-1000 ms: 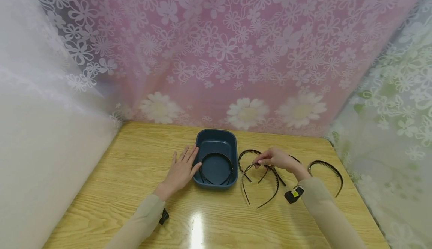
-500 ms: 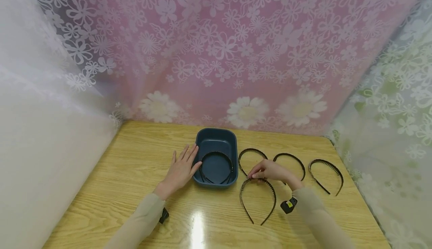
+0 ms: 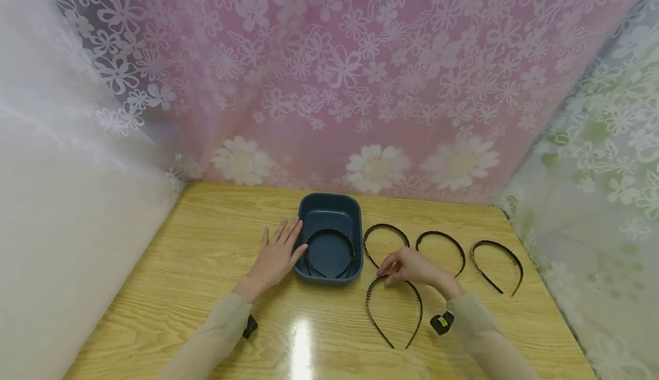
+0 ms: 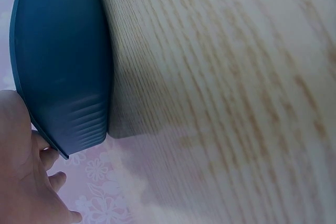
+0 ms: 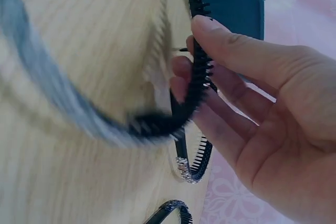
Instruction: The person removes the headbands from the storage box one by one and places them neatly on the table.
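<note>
My right hand pinches a black toothed headband at the top of its arch, its two ends pointing toward me. In the right wrist view the thumb lies on one side of the band and the fingers curl behind it. A dark blue rectangular box sits left of that hand. My left hand rests along the box's left side with fingers straight, fingertips at the rim; the left wrist view shows them at the box edge. Inside the box lies a black headband, partly doubled at its ends.
Behind and right of my right hand lie three more black headbands: one nearest the box, one in the middle, one at far right. The wooden table meets pink and white flowered curtains at back and sides.
My right hand has brought the headband toward me, down from among the others to the table front; over the last half second it moved only slightly. The left hand and box have stayed put.
</note>
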`<move>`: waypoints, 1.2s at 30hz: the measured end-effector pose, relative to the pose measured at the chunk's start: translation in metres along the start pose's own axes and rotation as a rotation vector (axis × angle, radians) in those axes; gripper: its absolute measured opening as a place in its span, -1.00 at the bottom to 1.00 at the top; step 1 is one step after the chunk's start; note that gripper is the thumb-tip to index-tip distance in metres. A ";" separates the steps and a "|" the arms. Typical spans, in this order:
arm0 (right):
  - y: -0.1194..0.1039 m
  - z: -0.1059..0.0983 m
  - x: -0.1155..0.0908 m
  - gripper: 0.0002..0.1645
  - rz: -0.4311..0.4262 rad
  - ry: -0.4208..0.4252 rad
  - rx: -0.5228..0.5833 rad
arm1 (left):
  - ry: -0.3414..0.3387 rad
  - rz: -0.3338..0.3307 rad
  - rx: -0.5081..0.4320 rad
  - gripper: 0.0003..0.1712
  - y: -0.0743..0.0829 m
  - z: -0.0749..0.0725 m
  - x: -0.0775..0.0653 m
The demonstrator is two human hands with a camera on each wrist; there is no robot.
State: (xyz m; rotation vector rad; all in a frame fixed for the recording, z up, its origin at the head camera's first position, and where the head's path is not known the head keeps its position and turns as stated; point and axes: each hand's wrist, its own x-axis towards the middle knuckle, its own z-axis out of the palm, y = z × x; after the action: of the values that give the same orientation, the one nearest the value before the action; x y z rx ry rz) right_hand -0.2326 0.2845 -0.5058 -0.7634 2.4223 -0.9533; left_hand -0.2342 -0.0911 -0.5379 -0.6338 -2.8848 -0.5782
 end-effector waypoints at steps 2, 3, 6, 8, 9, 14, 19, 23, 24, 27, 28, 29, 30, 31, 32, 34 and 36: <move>0.001 0.002 -0.001 -0.82 -0.005 0.019 -0.033 | -0.001 0.001 0.001 -0.24 0.000 -0.001 0.000; 0.001 0.004 -0.001 -0.83 -0.005 0.030 -0.051 | -0.002 0.000 0.002 -0.24 0.001 -0.001 0.000; 0.001 0.007 -0.003 -0.84 -0.015 0.053 -0.094 | -0.008 0.000 0.008 -0.24 0.001 -0.002 0.001; 0.001 0.009 -0.005 -0.84 -0.024 0.073 -0.114 | -0.012 -0.001 0.013 -0.23 0.001 -0.002 0.001; 0.001 0.010 -0.006 -0.85 -0.033 0.082 -0.124 | -0.013 -0.002 0.016 -0.24 0.001 -0.002 0.001; 0.001 0.015 -0.009 -0.84 -0.058 0.125 -0.152 | -0.009 -0.003 0.033 -0.24 0.002 -0.003 0.001; 0.003 0.020 -0.012 -0.82 -0.043 0.155 -0.174 | -0.014 -0.002 0.026 -0.23 0.001 -0.004 0.001; 0.003 0.021 -0.012 -0.82 -0.071 0.160 -0.182 | -0.018 -0.003 0.027 -0.23 0.001 -0.005 0.001; 0.003 0.020 -0.012 -0.84 -0.082 0.165 -0.184 | -0.018 -0.004 0.026 -0.23 0.001 -0.005 0.001; 0.001 0.014 -0.012 -0.88 -0.091 0.197 -0.158 | -0.019 -0.008 0.032 -0.23 0.001 -0.005 0.001; 0.000 0.011 -0.012 -0.86 -0.086 0.213 -0.141 | -0.017 -0.008 0.034 -0.24 0.001 -0.005 0.001; -0.001 0.008 -0.012 -0.83 -0.080 0.235 -0.120 | -0.014 -0.007 0.037 -0.23 0.001 -0.004 0.001; -0.002 0.005 -0.012 -0.78 -0.074 0.255 -0.092 | -0.015 -0.007 0.043 -0.23 0.001 -0.004 0.001; -0.002 0.002 -0.011 -0.74 -0.066 0.275 -0.062 | -0.013 -0.006 0.044 -0.24 0.002 -0.004 0.001; -0.002 -0.001 -0.011 -0.69 -0.063 0.293 -0.031 | -0.012 -0.006 0.044 -0.24 0.002 -0.004 0.001; -0.004 -0.007 -0.009 -0.64 -0.044 0.325 0.046 | -0.009 -0.005 0.040 -0.24 0.002 -0.004 0.000; -0.007 -0.011 -0.007 -0.61 -0.040 0.351 0.114 | -0.006 -0.004 0.035 -0.24 0.002 -0.004 -0.001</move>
State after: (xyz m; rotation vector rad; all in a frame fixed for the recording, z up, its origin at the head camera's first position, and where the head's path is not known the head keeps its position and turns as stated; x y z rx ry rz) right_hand -0.2314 0.2897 -0.4916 -0.6508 2.6234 -1.3252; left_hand -0.2328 -0.0914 -0.5337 -0.6265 -2.8957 -0.5259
